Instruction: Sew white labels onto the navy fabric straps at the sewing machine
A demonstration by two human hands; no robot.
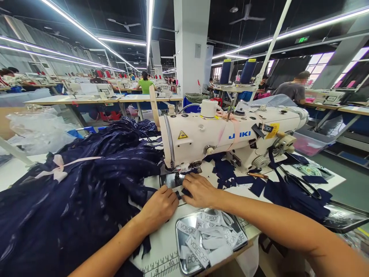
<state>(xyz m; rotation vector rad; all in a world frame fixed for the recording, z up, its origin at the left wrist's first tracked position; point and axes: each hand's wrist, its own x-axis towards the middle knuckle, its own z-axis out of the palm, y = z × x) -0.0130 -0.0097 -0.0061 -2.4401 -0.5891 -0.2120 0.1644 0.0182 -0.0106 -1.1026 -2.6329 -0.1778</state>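
A cream Juki sewing machine (pixel 230 138) stands on the white table (pixel 161 246). Just in front of its needle area (pixel 177 177), my left hand (pixel 160 207) and my right hand (pixel 200 190) meet fingertip to fingertip. Both pinch a small navy fabric piece (pixel 182 192) flat on the bed. A big heap of navy garments (pixel 75 192) with a pink ribbon bow (pixel 59 169) lies at the left, touching my left hand.
A metal tray (pixel 180 246) of white woven labels sits at the table's near edge. Navy strips (pixel 248 181), an awl and black scissors (pixel 300 182) lie right of the machine. Two blue thread cones (pixel 236 71) stand behind. Other people work at benches farther back.
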